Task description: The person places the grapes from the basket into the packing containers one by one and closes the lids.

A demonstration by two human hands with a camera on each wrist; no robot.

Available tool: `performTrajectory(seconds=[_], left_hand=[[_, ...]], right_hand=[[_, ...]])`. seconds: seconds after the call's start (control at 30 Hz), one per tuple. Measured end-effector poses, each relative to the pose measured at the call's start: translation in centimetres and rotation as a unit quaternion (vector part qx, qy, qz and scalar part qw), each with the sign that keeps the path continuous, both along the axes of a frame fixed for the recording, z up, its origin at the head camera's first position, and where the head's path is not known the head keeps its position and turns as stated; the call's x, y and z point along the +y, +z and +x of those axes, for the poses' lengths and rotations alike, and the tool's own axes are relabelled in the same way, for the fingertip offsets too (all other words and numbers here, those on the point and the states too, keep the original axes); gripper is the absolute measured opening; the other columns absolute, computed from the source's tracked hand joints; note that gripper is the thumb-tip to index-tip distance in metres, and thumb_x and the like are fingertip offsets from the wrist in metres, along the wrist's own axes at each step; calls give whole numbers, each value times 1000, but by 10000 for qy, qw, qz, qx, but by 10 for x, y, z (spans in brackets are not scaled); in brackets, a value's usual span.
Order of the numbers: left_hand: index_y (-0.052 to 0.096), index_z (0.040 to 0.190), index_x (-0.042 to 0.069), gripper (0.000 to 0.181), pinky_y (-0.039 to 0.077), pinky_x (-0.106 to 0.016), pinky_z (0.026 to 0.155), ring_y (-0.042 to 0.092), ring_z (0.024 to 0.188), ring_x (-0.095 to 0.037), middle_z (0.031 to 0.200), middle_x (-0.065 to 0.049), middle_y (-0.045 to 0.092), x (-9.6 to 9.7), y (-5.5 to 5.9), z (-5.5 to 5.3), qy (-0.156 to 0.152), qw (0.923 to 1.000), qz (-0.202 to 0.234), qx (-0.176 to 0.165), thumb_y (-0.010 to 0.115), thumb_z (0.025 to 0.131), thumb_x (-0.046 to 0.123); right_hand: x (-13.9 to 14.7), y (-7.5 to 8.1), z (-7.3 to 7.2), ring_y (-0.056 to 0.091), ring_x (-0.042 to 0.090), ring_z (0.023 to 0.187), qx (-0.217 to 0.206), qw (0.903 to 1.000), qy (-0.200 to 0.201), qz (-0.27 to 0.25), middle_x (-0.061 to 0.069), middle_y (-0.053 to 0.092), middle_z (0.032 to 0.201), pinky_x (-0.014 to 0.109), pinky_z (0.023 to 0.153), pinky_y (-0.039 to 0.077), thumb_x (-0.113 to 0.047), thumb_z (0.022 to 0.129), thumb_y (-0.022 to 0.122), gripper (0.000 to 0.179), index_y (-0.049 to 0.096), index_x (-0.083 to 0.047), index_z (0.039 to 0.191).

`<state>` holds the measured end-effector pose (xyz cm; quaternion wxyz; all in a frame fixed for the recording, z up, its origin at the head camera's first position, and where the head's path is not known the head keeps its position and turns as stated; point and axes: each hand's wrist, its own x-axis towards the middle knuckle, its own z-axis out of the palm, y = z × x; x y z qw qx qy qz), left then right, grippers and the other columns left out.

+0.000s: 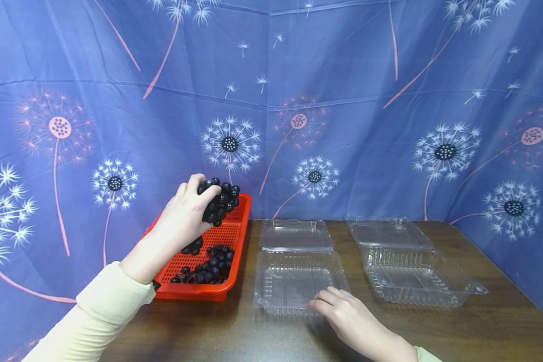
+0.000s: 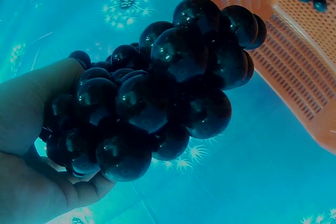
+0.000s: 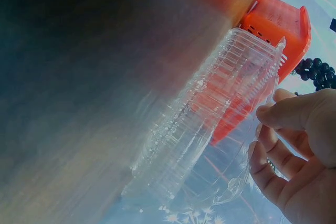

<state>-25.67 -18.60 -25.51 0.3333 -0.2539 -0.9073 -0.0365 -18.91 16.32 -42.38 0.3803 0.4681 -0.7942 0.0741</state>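
My left hand (image 1: 183, 211) grips a bunch of black grapes (image 1: 221, 201) above the back of the red basket (image 1: 244, 236). Round, glossy grapes (image 2: 142, 100) fill the left wrist view, the thumb and fingers wrapped about their near end. Inside the basket lie more dark grapes (image 1: 212, 266), partly hidden by my left arm. At the front right of an open clear plastic container (image 1: 276, 281), my right hand (image 1: 344, 314) pinches the rim. In the right wrist view, thumb and fingers (image 3: 268, 177) meet at the edge of that container (image 3: 210, 103).
A second clear container (image 1: 412, 276) stands on the right, its lid (image 1: 389, 232) folded back. The first container's lid (image 1: 296, 235) also lies back, toward the blue dandelion-print cloth (image 1: 371, 166). Everything sits on a brown wooden table (image 1: 235, 332).
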Motion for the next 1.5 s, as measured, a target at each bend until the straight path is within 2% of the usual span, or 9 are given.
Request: performTrajectory(seconds=[0.1, 0.23, 0.4, 0.67, 0.9, 1.1, 1.5], left_hand=[[51, 119, 13, 77, 50, -52, 59, 50, 90, -43, 127, -23, 39, 6, 4, 3, -38, 10000, 28, 6, 91, 53, 15], [52, 119, 13, 76, 51, -51, 61, 50, 90, -42, 126, -23, 40, 13, 8, 6, -125, 9999, 44, 60, 91, 53, 16], [51, 118, 15, 75, 51, -50, 59, 50, 88, -39, 125, -22, 40, 21, 11, 7, -260, 9993, 89, 240, 90, 54, 16], [52, 117, 17, 71, 52, -47, 58, 50, 85, -36, 123, -18, 42, 37, 14, 11, -445, 9979, 86, 454, 89, 57, 21], [53, 117, 16, 68, 53, -44, 62, 50, 83, -34, 123, -18, 43, 52, 16, 15, -733, 9957, 60, 555, 87, 58, 15], [53, 116, 15, 65, 52, -42, 66, 49, 81, -33, 121, -18, 44, 66, 14, 16, -1001, 9926, 57, 690, 85, 60, 14], [54, 115, 16, 56, 50, -37, 66, 49, 81, -30, 122, -18, 46, 88, 3, 14, -1451, 9847, 51, 965, 82, 68, 23]], right_hand=[[0, -1, -2, 56, 8, 77, 40, 10000, 41, -7, -9, 59, 86, 28, 71, 49, -3, 76, 49, 28, 66, -16, 94], [0, -1, -3, 56, 6, 77, -96, 9999, -100, 53, -10, 59, 86, 26, 74, 49, -1, 74, 49, 30, 66, -16, 94], [0, -2, -7, 56, 7, 77, -47, 10000, -55, -9, -9, 59, 86, 28, 77, 51, 0, 73, 51, 30, 66, -16, 94], [-2, -1, -11, 59, 8, 79, -111, 9999, -122, -22, -9, 60, 86, 34, 78, 53, -4, 77, 49, 27, 66, -16, 93], [-2, 0, -14, 61, 11, 81, -156, 9997, -191, -33, -8, 60, 86, 37, 80, 53, -5, 77, 45, 29, 66, -16, 94], [-2, 0, -14, 61, 11, 81, -121, 9995, -286, 52, -8, 60, 86, 38, 80, 54, -5, 76, 41, 32, 66, -16, 93], [-2, 1, -15, 58, 10, 79, -33, 9999, -124, 95, -7, 60, 87, 29, 78, 51, 2, 71, 50, 33, 66, -15, 95]])
